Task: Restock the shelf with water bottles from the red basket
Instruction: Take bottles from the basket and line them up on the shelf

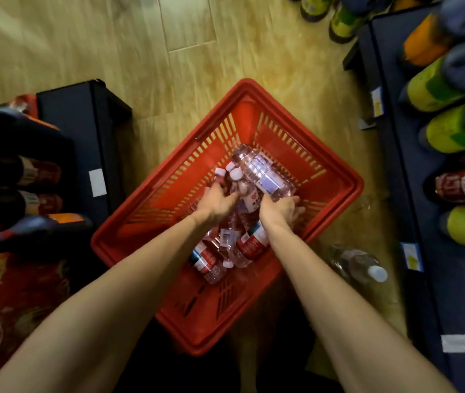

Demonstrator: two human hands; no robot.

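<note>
Red basket (336, 177), two hands (217, 204) among several water bottles (265, 174).

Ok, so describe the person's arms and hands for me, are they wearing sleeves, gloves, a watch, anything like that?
Both arms are bare from the bottom edge of the picture to the wrists, with no sleeves in view. The left hand and right hand are bare too: no gloves. No watch, bracelet or band shows on either wrist. Rings cannot be ruled out, since the fingers are partly hidden among the bottles and slightly blurred.

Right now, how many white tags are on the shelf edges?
2: one tag on the left shelf, one tag on the right shelf. Others may be hidden.
</note>
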